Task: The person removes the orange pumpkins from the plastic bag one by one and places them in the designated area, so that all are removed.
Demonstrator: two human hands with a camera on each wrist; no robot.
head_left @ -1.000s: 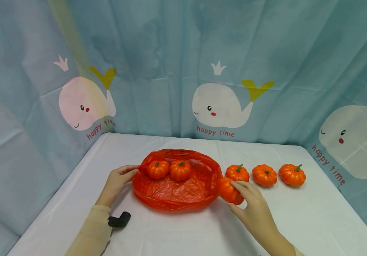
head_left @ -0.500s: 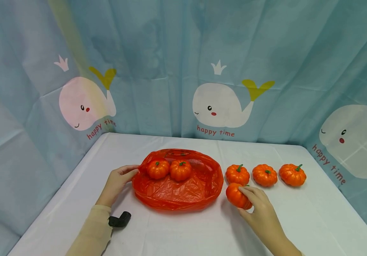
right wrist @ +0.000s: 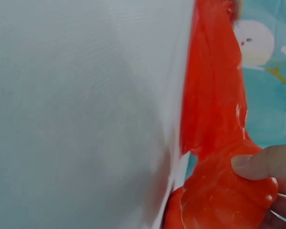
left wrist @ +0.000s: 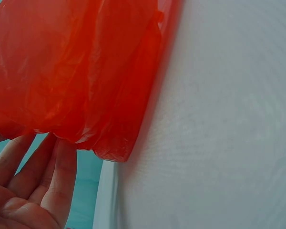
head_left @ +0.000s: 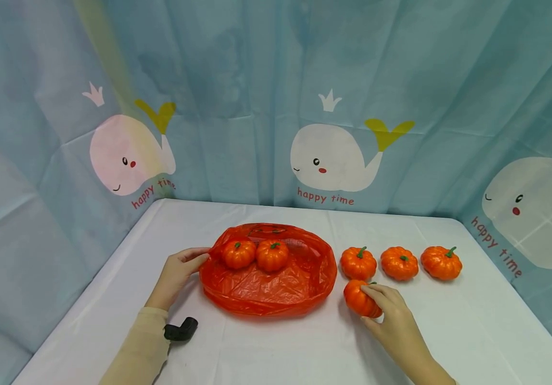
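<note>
A red plastic bag (head_left: 268,291) lies spread open on the table, with two small orange pumpkins (head_left: 272,255) inside near its back. At the bag's left rim, my left hand (head_left: 178,275) pinches the plastic between thumb and fingers; the left wrist view shows those fingers (left wrist: 62,176) reaching behind the bag's edge. To the right of the bag, my right hand (head_left: 393,321) grips another orange pumpkin (head_left: 359,299) between thumb and fingers. Seen from the right wrist, the thumb (right wrist: 248,166) presses on this pumpkin's ribbed side, and the bag stands just beyond it.
Behind my right hand, a row of three more pumpkins (head_left: 399,263) sits on the white-covered table (head_left: 266,353). A black angled object (head_left: 181,330) shows beside my left forearm. A blue curtain (head_left: 237,160) with whale prints hangs behind and along the sides.
My right hand has moved the gripped pumpkin right and slightly toward me, away from the bag's right rim. The left hand keeps its place at the bag.
</note>
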